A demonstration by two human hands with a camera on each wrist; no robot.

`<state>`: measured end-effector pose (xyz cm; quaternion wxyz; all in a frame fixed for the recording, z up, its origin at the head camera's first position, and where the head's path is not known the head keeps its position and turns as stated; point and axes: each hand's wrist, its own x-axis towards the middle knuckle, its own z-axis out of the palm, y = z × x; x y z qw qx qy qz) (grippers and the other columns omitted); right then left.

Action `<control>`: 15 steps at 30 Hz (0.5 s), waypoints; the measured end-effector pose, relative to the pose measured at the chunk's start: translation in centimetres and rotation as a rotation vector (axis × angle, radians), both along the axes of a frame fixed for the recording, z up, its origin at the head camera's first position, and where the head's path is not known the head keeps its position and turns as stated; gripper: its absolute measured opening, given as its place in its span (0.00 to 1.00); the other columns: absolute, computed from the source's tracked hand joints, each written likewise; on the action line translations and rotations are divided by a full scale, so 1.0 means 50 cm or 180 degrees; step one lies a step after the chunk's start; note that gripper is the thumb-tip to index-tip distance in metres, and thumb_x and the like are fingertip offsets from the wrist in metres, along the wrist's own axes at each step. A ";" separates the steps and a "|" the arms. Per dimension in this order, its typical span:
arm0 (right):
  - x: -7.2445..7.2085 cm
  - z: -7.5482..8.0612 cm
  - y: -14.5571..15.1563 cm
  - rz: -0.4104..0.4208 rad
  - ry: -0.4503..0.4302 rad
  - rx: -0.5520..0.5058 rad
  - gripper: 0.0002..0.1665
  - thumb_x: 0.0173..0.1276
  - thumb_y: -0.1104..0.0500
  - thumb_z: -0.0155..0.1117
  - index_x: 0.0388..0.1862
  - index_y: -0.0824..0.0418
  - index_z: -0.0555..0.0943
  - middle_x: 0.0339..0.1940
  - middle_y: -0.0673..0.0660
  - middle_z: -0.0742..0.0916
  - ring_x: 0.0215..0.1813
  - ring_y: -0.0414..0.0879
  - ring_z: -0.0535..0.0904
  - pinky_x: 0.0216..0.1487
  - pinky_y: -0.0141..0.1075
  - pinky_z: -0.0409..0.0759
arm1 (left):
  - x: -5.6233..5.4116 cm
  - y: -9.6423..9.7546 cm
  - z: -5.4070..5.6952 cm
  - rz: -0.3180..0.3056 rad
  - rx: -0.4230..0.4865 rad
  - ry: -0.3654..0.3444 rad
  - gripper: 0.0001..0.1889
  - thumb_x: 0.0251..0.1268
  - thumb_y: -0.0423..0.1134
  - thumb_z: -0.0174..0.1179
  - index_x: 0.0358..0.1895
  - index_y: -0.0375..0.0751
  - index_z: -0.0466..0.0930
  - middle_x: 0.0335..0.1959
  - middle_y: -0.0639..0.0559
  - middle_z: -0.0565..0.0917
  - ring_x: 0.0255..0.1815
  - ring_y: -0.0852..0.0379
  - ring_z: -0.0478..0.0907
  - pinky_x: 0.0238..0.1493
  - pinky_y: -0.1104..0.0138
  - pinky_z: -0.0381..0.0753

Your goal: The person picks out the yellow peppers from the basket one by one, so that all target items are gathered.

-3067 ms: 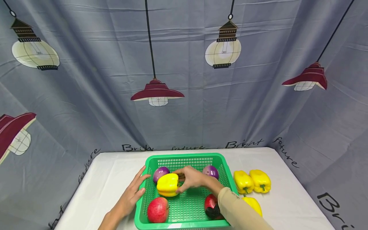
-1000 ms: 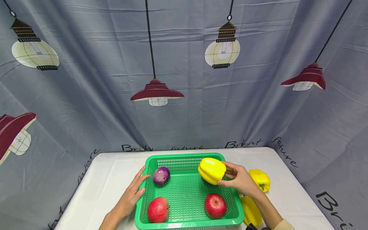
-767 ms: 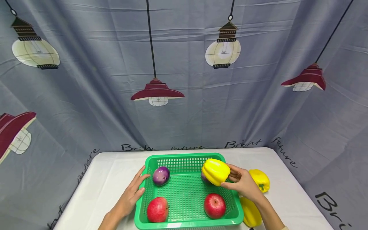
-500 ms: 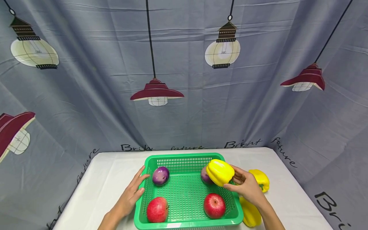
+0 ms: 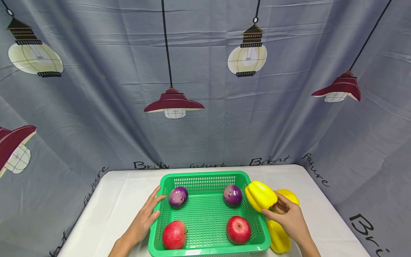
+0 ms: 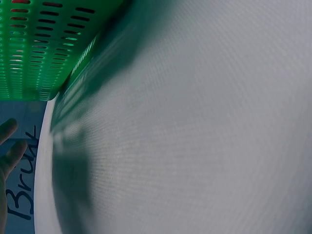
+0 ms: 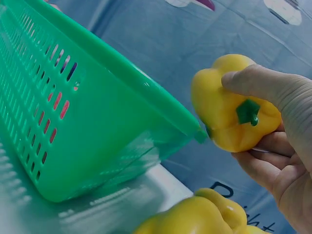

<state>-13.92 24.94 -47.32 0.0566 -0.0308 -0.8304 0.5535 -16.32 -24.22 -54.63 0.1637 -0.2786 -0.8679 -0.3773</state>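
Note:
My right hand point(image 5: 290, 216) pinches a yellow bell pepper point(image 5: 260, 195) between thumb and fingers. It holds the pepper up at the right rim of a green plastic basket point(image 5: 208, 252). In the right wrist view the pepper's green stem point(image 7: 248, 113) faces the palm. At the basket's left side my left hand point(image 5: 141, 223) rests with fingers spread and the fingertips at the rim. Inside the basket lie two round purple onions, one back left point(image 5: 178, 197) and one back right point(image 5: 232, 195). Two red apples lie in front, left point(image 5: 174, 235) and right point(image 5: 238, 230).
Further yellow bell peppers lie on the white table right of the basket: one behind my right hand point(image 5: 290, 195), one nearer the front point(image 5: 278, 237). The white tablecloth point(image 5: 128, 192) reaches a grey curtain point(image 5: 205, 142) printed with lamps and lettering.
The right hand has lifted the bell pepper from beside the left onion and carried it rightward across the basket to the right rim. The right onion is uncovered again. The left hand stays put.

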 end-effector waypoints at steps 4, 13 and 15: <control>0.010 -0.002 0.011 -0.0141 -0.0016 -0.0029 0.54 0.55 0.55 0.82 0.74 0.75 0.64 0.65 0.75 0.77 0.63 0.57 0.79 0.53 0.32 0.80 | 0.000 0.001 0.001 0.0002 -0.0018 0.0015 0.25 0.72 0.33 0.48 0.71 0.43 0.70 0.81 0.43 0.55 0.78 0.47 0.56 0.60 0.33 0.66; 0.032 -0.014 0.059 -0.0390 0.0044 0.0013 0.53 0.57 0.54 0.81 0.73 0.77 0.64 0.67 0.77 0.74 0.56 0.31 0.76 0.49 0.24 0.78 | 0.003 0.004 0.004 0.0029 -0.0058 0.0022 0.25 0.72 0.33 0.48 0.71 0.43 0.70 0.81 0.43 0.55 0.78 0.47 0.56 0.60 0.33 0.67; 0.040 -0.017 0.071 -0.0465 -0.0049 0.0021 0.55 0.57 0.53 0.81 0.74 0.77 0.63 0.68 0.77 0.73 0.59 0.38 0.76 0.49 0.23 0.78 | 0.003 0.004 0.005 0.0017 -0.0048 0.0014 0.25 0.72 0.33 0.48 0.71 0.43 0.70 0.81 0.43 0.55 0.78 0.47 0.56 0.59 0.33 0.67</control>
